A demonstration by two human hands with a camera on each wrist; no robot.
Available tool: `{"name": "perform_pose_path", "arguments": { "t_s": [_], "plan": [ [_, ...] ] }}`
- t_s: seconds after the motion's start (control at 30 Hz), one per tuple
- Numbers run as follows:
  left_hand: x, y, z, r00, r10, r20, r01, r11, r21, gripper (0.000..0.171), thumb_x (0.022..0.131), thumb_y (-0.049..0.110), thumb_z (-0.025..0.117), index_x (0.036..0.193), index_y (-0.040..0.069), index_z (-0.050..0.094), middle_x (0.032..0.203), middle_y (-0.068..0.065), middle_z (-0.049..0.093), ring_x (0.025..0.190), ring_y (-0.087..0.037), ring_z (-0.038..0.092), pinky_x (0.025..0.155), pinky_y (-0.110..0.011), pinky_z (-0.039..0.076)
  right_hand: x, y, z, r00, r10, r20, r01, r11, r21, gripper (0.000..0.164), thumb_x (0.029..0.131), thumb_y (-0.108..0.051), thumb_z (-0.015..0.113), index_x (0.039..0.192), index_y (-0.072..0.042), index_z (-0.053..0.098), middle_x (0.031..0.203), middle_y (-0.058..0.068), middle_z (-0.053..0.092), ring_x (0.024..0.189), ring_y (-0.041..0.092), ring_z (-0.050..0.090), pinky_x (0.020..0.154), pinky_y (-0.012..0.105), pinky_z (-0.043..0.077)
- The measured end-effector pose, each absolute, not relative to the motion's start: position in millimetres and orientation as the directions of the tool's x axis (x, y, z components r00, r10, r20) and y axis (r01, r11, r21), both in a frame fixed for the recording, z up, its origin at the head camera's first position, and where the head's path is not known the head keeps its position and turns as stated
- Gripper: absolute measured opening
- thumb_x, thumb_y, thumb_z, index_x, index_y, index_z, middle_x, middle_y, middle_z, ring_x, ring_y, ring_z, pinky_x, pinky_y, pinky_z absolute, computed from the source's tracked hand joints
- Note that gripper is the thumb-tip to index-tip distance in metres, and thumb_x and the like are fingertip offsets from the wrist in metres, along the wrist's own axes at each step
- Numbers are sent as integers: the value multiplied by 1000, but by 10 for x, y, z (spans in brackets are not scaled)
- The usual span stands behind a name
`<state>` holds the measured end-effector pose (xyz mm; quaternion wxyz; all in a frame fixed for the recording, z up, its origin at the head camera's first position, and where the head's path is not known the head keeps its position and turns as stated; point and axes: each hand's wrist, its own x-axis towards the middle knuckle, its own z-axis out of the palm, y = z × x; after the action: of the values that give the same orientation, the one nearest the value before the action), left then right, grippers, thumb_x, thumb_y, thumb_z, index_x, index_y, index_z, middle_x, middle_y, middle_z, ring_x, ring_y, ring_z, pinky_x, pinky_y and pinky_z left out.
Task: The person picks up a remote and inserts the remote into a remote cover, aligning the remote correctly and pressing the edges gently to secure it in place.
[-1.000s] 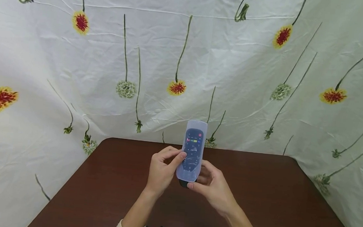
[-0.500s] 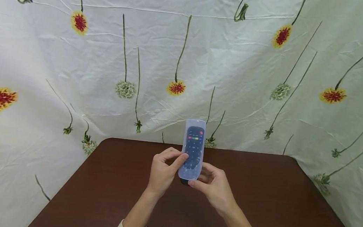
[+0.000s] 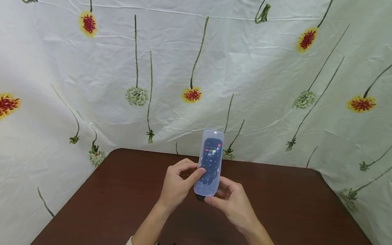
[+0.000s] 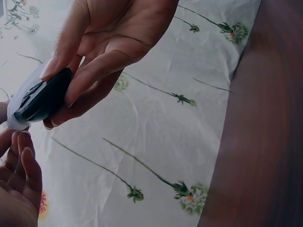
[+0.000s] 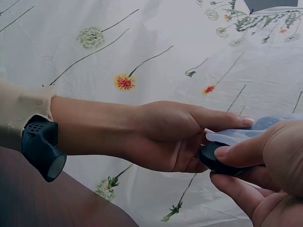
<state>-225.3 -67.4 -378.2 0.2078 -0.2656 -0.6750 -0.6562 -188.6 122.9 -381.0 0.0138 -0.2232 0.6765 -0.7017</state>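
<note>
A dark remote control (image 3: 211,161) with rows of small coloured buttons sits inside a translucent plastic cover (image 3: 213,134), held up over the table. Its black bottom end (image 4: 52,97) sticks out of the cover's lower opening. My left hand (image 3: 174,183) pinches the cover's left edge, thumb on the front; its other fingers go behind. At the lower right, my right hand (image 3: 236,207) grips the protruding end of the remote. In the right wrist view the right fingers (image 5: 241,153) pinch that black end, close beside the cover's edge.
A dark brown table (image 3: 125,201) lies beneath the hands. Behind and around it hangs a white cloth (image 3: 254,66) printed with flowers. A black wrist camera (image 5: 42,146) is strapped at the left sleeve (image 5: 28,106).
Both hands and the covered remote have shifted very slightly to the right. The remote stands a little more upright, its top a bit nearer the cover's closed end. Both grips stay the same.
</note>
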Motion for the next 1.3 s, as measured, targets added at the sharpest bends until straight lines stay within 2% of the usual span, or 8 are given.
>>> {"name": "perform_pose_path", "arguments": {
  "t_s": [0.37, 0.57, 0.73, 0.87, 1.3],
  "plan": [
    [-2256, -673, -3784, -757, 75, 649, 649, -28, 760, 12, 93, 6, 78, 103, 0, 79, 91, -6, 69, 80, -20, 65, 68, -29, 58, -1907, 1261, -3822, -876, -382, 295, -287, -79, -955, 63, 90, 7, 75, 147, 6, 49, 132, 25, 64, 114, 36, 68, 89, 38, 57],
    [-2263, -672, -3786, -747, 59, 662, 662, -34, 749, 10, 93, 4, 78, 102, -1, 79, 89, -7, 69, 76, -19, 62, 63, -26, 55, -1899, 1282, -3825, -825, -431, 364, -329, -157, -931, 59, 98, 1, 65, 151, 10, 40, 135, 31, 59, 115, 33, 67, 90, 41, 57],
    [-2258, -667, -3787, -750, 66, 658, 658, -27, 753, 11, 92, 5, 78, 102, 1, 80, 89, -5, 69, 78, -20, 63, 64, -28, 55, -1894, 1274, -3820, -850, -377, 367, -320, -183, -929, 50, 109, -12, 53, 152, 6, 36, 130, 32, 60, 110, 31, 70, 87, 44, 58],
    [-2242, -661, -3780, -756, 78, 650, 650, -28, 760, 12, 92, 6, 79, 103, 2, 80, 90, -5, 68, 82, -22, 64, 67, -30, 56, -1891, 1262, -3822, -878, -326, 351, -306, -183, -934, 46, 112, -19, 48, 152, -1, 37, 126, 29, 63, 107, 33, 71, 85, 46, 59],
    [-2223, -667, -3765, -772, 102, 627, 629, -17, 777, 16, 92, 8, 79, 108, 3, 80, 93, -4, 69, 87, -22, 64, 69, -30, 55, -1894, 1235, -3841, -903, -259, 342, -307, -169, -937, 39, 110, -11, 52, 147, 0, 47, 119, 27, 68, 102, 34, 72, 82, 48, 59]
  ]
}}
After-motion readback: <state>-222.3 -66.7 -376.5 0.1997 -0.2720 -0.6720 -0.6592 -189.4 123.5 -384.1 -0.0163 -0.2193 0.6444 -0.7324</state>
